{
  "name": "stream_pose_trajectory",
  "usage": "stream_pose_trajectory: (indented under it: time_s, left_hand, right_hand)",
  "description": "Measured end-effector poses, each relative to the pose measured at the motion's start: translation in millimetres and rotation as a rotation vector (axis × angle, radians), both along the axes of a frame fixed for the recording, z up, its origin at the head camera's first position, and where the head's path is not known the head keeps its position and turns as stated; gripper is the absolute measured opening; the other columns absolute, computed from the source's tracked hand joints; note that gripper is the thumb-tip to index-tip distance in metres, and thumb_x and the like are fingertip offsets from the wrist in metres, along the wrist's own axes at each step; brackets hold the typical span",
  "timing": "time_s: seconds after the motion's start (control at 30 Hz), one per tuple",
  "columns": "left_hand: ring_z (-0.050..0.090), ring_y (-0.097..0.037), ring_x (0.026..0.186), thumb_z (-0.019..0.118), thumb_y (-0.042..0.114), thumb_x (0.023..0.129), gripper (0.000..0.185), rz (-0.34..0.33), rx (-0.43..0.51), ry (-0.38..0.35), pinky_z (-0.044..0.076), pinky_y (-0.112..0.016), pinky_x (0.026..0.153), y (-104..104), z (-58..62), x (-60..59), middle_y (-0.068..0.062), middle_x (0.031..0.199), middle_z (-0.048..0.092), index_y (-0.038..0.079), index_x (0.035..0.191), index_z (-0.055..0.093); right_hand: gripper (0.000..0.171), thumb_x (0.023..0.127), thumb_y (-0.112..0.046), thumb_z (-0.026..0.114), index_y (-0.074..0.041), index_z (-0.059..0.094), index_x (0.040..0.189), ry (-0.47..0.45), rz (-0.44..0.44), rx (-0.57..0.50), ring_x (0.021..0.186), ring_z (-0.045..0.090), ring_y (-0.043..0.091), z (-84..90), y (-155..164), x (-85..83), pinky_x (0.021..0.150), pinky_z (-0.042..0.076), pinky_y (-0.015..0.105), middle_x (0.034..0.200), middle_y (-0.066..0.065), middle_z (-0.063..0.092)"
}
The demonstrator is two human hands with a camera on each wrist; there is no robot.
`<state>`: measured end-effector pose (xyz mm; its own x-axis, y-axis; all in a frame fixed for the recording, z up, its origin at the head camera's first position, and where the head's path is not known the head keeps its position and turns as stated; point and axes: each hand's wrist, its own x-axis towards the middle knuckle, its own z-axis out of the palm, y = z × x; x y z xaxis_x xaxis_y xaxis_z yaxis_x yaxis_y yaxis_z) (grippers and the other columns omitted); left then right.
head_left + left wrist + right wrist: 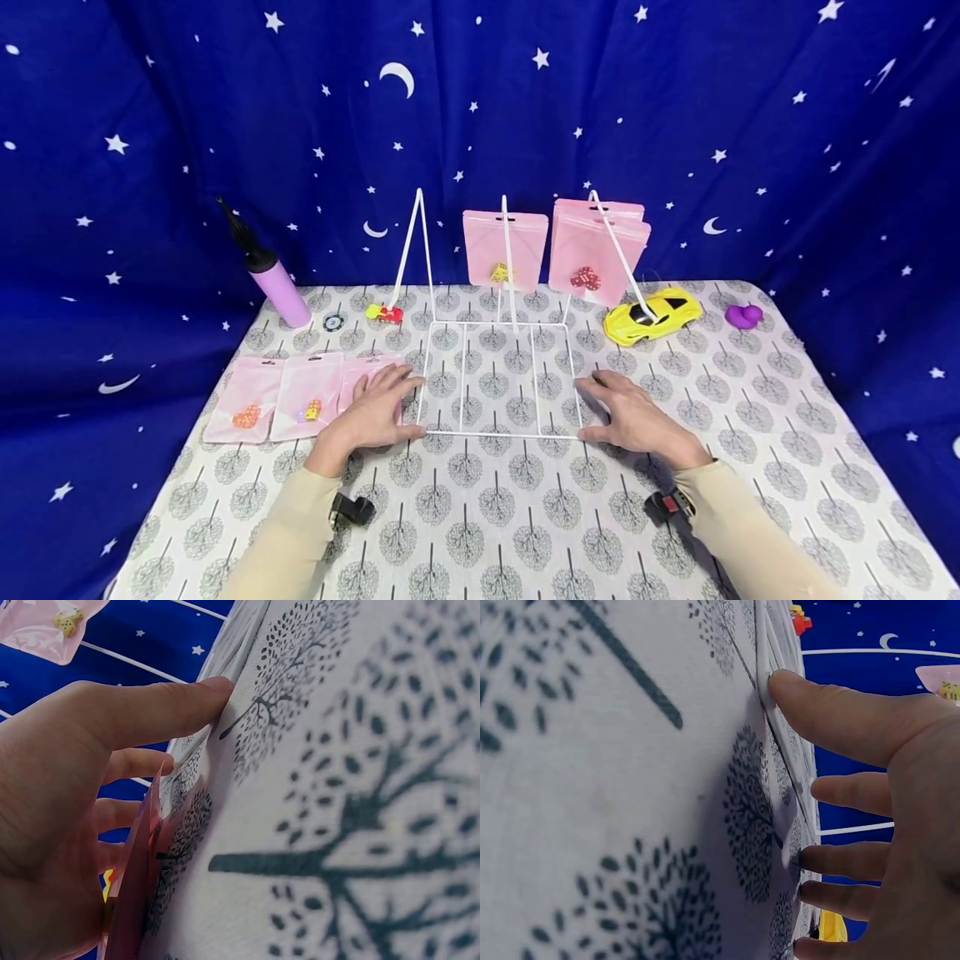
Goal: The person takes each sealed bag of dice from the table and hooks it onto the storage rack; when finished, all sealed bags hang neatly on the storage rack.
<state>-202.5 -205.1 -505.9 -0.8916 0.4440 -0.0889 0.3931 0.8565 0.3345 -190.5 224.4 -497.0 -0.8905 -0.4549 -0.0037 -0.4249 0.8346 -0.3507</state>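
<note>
Centrally on the table (750,417) a white wire rack (498,379) is seen, its flat grid base lying on the tree-printed cloth and its thin uprights rising at the far edge. The left hand (375,412) is laid flat at the base's near left corner, fingers straight and relaxed, nothing gripped; its palm partly covers a third pink pouch (360,375), whose contents are hidden by the hand. The right hand (630,412) is placed flat at the near right corner, fingers spread and likewise holding nothing. In the right wrist view the thumb (832,712) is shown pressed against the white wire, though the rest of the rack is cut off. In the left wrist view the thumb (165,705) rests on the cloth and a pink pouch edge (139,877) appears between the fingers and the table; whether a finger lifts it cannot be told, as the picture is close and blurred.

Two further pink pouches (273,400) lie side by side left of the hand, each with a small orange or yellow item inside, too small to identify. More pouches (596,246) hang or lean at the rack's uprights. A purple pump (270,271) stands at the far left, a yellow toy car (656,317) and a purple toy (742,315) lie at the far right, and a small red-and-yellow toy (385,313) sits near the rack's left upright.
</note>
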Motion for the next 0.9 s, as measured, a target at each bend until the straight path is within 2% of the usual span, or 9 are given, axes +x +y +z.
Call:
stream_pose_trajectory:
  time_s: [0.3,0.43,0.7,0.9]
  left_hand:
    - [0.016,-0.037,0.149,0.071,0.060,0.077,0.088,0.002,0.002,-0.007,0.007,-0.073,0.113,-0.4,0.2,0.7,-0.008,0.162,0.020,0.026,0.151,0.036]
    - [0.018,-0.038,0.148,0.072,0.059,0.077,0.088,-0.005,0.004,0.015,0.008,-0.073,0.112,-0.7,1.5,1.4,-0.010,0.162,0.022,0.025,0.150,0.037]
    - [0.022,-0.034,0.148,0.072,0.059,0.077,0.088,-0.016,-0.011,0.044,0.011,-0.068,0.115,0.1,1.4,5.8,-0.011,0.160,0.026,0.017,0.148,0.041]
    - [0.023,-0.032,0.148,0.073,0.057,0.077,0.086,-0.025,0.003,0.094,0.012,-0.065,0.117,0.7,1.5,8.4,-0.013,0.159,0.029,0.011,0.145,0.046]
  right_hand:
    - [0.081,0.077,-0.047,0.077,-0.012,0.048,0.144,0.003,0.017,0.040,0.137,0.028,0.054,-0.3,-0.1,0.5,0.109,0.026,0.069,0.150,0.033,0.032]
    - [0.081,0.078,-0.048,0.076,-0.013,0.047,0.145,-0.013,0.005,0.048,0.138,0.027,0.054,0.4,-1.4,0.7,0.110,0.025,0.069,0.151,0.032,0.031]
    - [0.079,0.079,-0.054,0.072,-0.021,0.046,0.146,-0.052,-0.034,0.123,0.140,0.022,0.055,3.3,-4.2,2.8,0.105,0.020,0.077,0.154,0.029,0.028]
    - [0.079,0.078,-0.053,0.073,-0.021,0.047,0.145,-0.045,-0.043,0.124,0.140,0.022,0.055,3.3,-4.0,4.4,0.105,0.021,0.078,0.153,0.029,0.029]
